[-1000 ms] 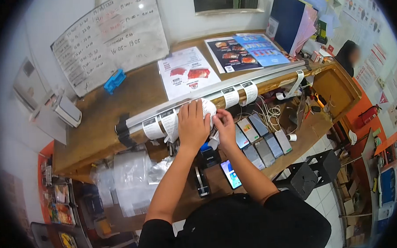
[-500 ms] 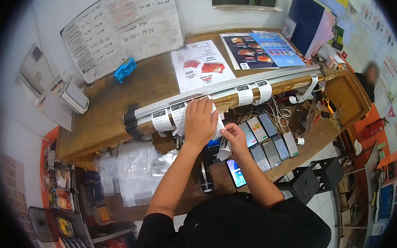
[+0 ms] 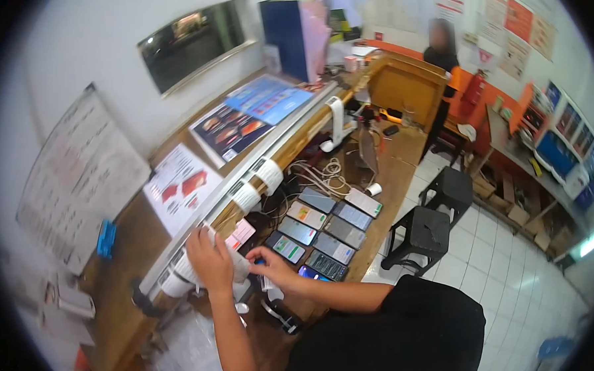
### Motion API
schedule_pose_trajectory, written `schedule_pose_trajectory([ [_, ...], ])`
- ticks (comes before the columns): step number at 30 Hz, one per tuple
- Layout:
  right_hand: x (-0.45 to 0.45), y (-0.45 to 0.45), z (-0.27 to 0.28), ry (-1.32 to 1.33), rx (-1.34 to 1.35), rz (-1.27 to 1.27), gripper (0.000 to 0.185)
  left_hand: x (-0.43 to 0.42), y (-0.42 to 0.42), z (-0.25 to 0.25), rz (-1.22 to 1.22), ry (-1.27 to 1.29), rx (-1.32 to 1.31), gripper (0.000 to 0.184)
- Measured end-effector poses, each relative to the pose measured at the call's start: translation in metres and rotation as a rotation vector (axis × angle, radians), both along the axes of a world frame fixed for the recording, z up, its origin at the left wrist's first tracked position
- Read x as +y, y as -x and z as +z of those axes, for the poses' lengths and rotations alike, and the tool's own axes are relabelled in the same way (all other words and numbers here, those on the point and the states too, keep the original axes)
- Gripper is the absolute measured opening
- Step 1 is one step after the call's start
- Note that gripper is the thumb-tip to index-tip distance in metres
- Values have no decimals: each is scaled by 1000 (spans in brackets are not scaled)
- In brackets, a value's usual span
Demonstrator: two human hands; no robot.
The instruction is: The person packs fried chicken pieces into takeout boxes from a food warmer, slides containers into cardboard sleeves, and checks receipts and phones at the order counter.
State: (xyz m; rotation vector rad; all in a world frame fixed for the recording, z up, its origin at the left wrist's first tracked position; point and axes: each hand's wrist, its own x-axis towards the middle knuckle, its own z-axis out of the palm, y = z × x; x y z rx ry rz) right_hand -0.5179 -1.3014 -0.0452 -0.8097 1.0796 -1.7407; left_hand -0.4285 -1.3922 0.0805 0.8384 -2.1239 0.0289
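Observation:
My left hand (image 3: 211, 262) bends over the front edge of the raised shelf, holding a white printed paper strip against the metal rail (image 3: 268, 140). Just to its right, my right hand (image 3: 269, 269) pinches the lower part of the paper strip (image 3: 239, 262) between thumb and fingers. Other printed paper slips (image 3: 175, 278) hang from the same rail left of my hands, and more slips (image 3: 246, 196) hang further right. Under my right hand stands a black tape dispenser (image 3: 281, 317). Several phones (image 3: 327, 248) lie in rows on the desk to the right.
White cables (image 3: 320, 178) lie behind the phones. Clear plastic bags (image 3: 191, 349) are at lower left. Printed sheets (image 3: 183, 187) and a blue clip-like object (image 3: 106, 239) rest on the shelf. Black stools (image 3: 418, 236) stand at right; a person (image 3: 442, 60) is at the back.
My view has swung to the right, so the shelf runs diagonally and more floor and stools show. Both hands stay at the paper strip on the rail.

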Motion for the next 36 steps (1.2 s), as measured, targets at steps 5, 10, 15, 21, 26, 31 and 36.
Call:
schedule_pose_trajectory([
  [5, 30, -1, -25, -82, 17, -39, 33, 8, 8, 2, 81, 43, -46, 29],
  [10, 56, 0, -55, -153, 59, 7, 32, 14, 10, 9, 67, 84, -101, 30],
  [15, 72, 3, -64, -159, 22, 32, 32, 13, 6, 4, 71, 119, -87, 31],
  [21, 96, 4, -73, -176, 11, -17, 32, 18, 7, 4, 223, 67, -116, 32],
  [26, 118, 11, -70, -233, 50, -22, 31, 12, 6, -6, 98, 146, -115, 32],
  [31, 129, 12, -76, -194, 60, -83, 30, 12, 4, -9, 177, 167, -129, 32],
  [36, 140, 16, -92, -203, 91, -129, 31, 24, 8, -8, 277, 125, -59, 34],
])
